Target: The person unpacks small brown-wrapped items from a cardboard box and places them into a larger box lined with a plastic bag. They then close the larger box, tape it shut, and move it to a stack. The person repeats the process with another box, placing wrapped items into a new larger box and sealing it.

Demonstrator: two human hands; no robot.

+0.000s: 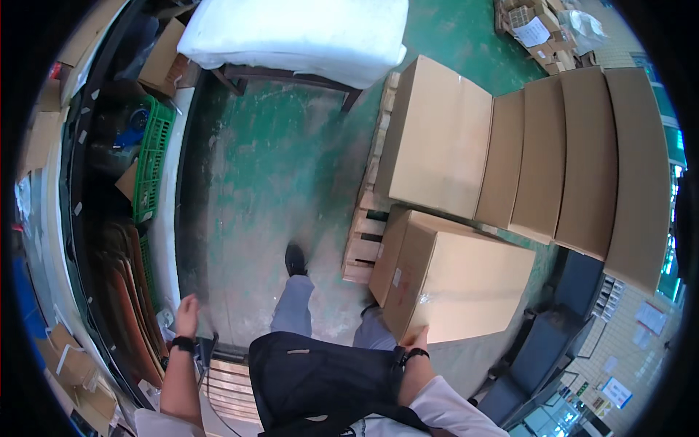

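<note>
My right hand (pixel 413 341) is at the near lower corner of a large taped cardboard box (pixel 466 284), its fingers against the edge; part of the grip is hidden. Just behind that box is another cardboard box (pixel 392 251), partly covered by it. Off to the left, my left hand (pixel 188 315) hangs over the floor beside the shelving, with fingers loosely curled and nothing visible in them. Each wrist wears a dark band. Between my arms a black apron or bag-like cloth (pixel 320 375) covers my front.
A wooden pallet (pixel 360 247) carries a big carton (pixel 437 131), with a row of tall cartons (pixel 586 153) to its right. Ahead stands a bench under a white cover (pixel 291 36). Shelving on the left holds a green crate (pixel 151 160) and flattened cardboard (pixel 131 306). Green floor (pixel 269 160) runs between.
</note>
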